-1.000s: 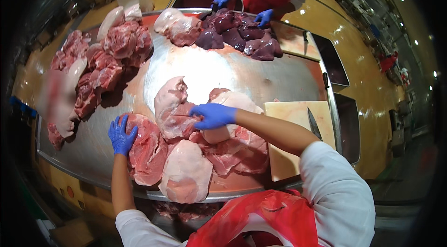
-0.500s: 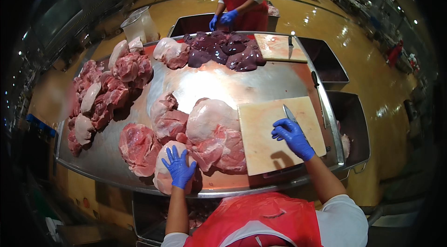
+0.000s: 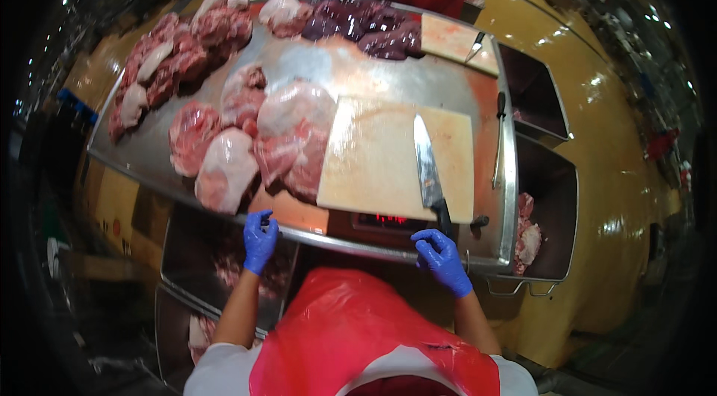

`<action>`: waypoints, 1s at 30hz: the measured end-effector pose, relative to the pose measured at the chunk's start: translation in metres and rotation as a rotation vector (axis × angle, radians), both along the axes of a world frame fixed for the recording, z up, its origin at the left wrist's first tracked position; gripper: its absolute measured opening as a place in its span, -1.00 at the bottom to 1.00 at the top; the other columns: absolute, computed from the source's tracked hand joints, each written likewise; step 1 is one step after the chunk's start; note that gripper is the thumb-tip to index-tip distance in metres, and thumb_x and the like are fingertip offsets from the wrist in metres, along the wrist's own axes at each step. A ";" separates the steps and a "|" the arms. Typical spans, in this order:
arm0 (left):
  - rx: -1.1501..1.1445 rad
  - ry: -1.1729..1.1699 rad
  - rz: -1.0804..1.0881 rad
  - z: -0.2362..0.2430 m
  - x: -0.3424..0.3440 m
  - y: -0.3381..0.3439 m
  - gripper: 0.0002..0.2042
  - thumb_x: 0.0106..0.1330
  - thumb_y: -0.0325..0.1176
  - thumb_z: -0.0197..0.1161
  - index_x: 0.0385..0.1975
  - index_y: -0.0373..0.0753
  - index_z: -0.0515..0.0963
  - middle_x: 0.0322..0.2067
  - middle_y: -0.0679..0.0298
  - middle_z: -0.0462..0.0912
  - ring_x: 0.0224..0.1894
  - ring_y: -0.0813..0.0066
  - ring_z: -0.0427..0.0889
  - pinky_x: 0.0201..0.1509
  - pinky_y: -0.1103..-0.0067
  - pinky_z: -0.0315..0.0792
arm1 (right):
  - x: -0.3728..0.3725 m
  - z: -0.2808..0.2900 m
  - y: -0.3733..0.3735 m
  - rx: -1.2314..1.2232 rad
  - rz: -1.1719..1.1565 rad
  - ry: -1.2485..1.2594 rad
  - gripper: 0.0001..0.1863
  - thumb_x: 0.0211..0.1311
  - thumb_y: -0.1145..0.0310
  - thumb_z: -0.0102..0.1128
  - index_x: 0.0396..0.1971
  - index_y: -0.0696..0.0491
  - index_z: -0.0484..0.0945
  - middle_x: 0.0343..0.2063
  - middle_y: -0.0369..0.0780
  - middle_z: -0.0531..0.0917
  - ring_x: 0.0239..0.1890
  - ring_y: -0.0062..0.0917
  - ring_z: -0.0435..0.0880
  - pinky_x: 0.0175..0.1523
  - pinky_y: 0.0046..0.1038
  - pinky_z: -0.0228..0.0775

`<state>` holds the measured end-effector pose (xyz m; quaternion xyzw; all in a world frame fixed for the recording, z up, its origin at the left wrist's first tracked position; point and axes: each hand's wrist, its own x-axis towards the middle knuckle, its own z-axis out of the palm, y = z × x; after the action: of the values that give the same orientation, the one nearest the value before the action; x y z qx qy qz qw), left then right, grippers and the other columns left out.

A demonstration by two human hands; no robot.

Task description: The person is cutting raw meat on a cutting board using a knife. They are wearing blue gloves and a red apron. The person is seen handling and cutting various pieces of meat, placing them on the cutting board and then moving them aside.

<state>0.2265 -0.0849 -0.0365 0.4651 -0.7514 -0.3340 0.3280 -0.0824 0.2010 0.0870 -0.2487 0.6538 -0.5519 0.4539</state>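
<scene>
Holds the left hand half-curled, with seemingly empty grip, at the near edge of the desk, close to the pale meat piece. Bends the right hand loosely, also seemingly empty, just below the handle of the knife on the cutting board. Could knock it askew by brushing the handle, or get cut by grasping near the blade.

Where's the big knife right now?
In the head view, right of centre: the big knife lies on the nearer cutting board, its black handle pointing toward the right hand.
</scene>
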 end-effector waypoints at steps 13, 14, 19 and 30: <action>-0.203 -0.199 0.050 0.009 0.021 -0.063 -0.74 0.13 -0.36 0.35 -0.18 -0.25 0.60 -0.25 0.08 0.61 -0.15 0.13 0.60 0.00 0.34 0.47 | 0.017 0.012 -0.054 0.069 0.285 -0.023 -0.77 0.40 0.28 0.16 -0.09 0.10 0.58 -0.53 -0.36 0.56 -0.51 -0.76 0.51 -0.40 -0.63 0.39; -0.319 -0.239 0.050 0.008 0.027 -0.090 -0.70 0.12 -0.35 0.36 -0.15 -0.25 0.59 -0.22 0.08 0.60 -0.11 0.11 0.59 0.04 0.33 0.45 | 0.017 0.017 -0.070 0.083 0.322 -0.057 -0.75 0.41 0.28 0.15 -0.06 0.11 0.55 -0.50 -0.33 0.57 -0.48 -0.74 0.52 -0.37 -0.62 0.41; -0.139 -0.180 0.319 -0.021 0.083 -0.239 -0.58 0.12 -0.26 0.39 -0.04 -0.32 0.57 -0.09 0.05 0.63 -0.05 0.13 0.59 0.12 0.36 0.44 | 0.028 0.045 -0.186 0.066 0.588 0.105 -0.67 0.42 0.20 0.12 0.02 0.11 0.50 -0.40 -0.25 0.59 -0.33 -0.63 0.55 -0.18 -0.49 0.46; 0.449 0.043 -0.122 -0.077 0.112 -0.329 -0.61 0.50 -0.12 0.02 0.04 -0.33 0.56 -0.01 0.04 0.65 0.04 0.33 0.59 0.11 0.41 0.43 | 0.118 -0.064 -0.437 0.529 0.801 -0.168 -0.12 0.26 -0.08 0.23 0.40 -0.07 -0.05 -0.10 -0.09 0.54 -0.12 -0.30 0.58 -0.16 0.00 0.50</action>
<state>0.3384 -0.4134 -0.1130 0.4730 -0.6779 -0.5216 0.2115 0.0356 -0.2360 0.0235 -0.3113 0.5857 -0.1669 0.7295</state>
